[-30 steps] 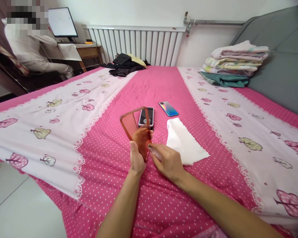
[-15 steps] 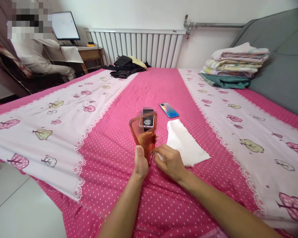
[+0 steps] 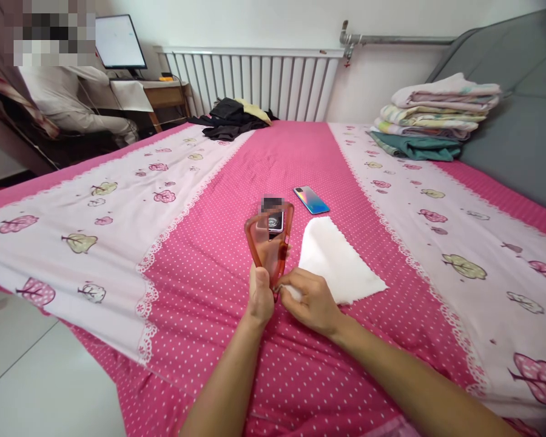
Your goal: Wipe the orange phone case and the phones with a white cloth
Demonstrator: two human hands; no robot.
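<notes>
My left hand (image 3: 260, 296) grips the lower end of a see-through orange phone case (image 3: 270, 243) and holds it upright over the bed. My right hand (image 3: 310, 300) is closed in a pinch on a corner of the white cloth (image 3: 334, 260), pressed against the case's lower edge. The rest of the cloth lies flat on the pink sheet to the right. A phone (image 3: 275, 221) lies face up just behind the case, partly seen through it. A second phone with a shiny blue back (image 3: 311, 199) lies farther back to the right.
The bed with its pink dotted sheet (image 3: 273, 376) fills the view. Dark clothes (image 3: 230, 118) lie at its far edge by the radiator. Folded blankets (image 3: 437, 115) are stacked at the right against a grey headboard. A person sits at a desk with a monitor (image 3: 118, 42) at far left.
The case has turned more edge-on and shifted right, now covering the phone behind it. My right hand has curled tighter on the cloth corner at the case's bottom.
</notes>
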